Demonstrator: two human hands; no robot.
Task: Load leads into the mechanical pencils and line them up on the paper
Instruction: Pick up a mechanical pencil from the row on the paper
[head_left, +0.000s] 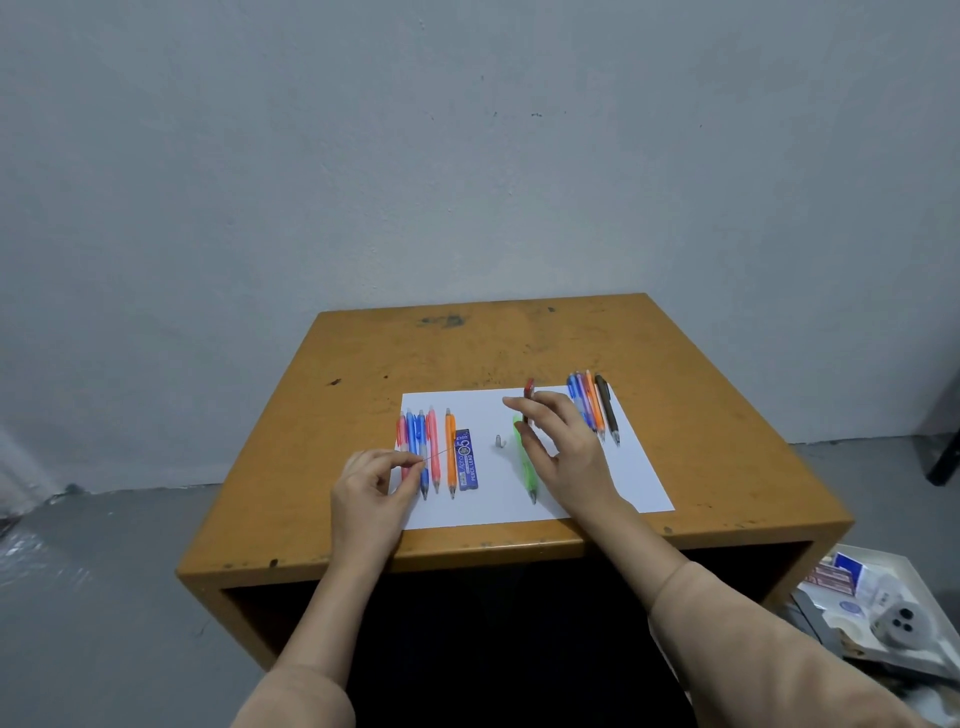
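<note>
A white paper (488, 501) lies on the wooden table (467, 353). On its left side several pencils (431, 452), pink, blue and orange, lie in a row, with a blue lead box (466, 460) beside them. My left hand (376, 480) pinches a thin lead (439, 454) that points right over that row. My right hand (563, 449) holds a small red lead case (530, 388) upright above a green pencil (527, 470) lying on the paper. A small cap (500, 441) sits left of the green pencil. At the paper's right edge lies another bunch of pencils (595, 405).
The table stands against a grey wall, and its front edge is close to me. On the floor at the lower right a white tray (883, 613) holds boxes and clutter. A dark furniture leg (945, 457) stands at the far right.
</note>
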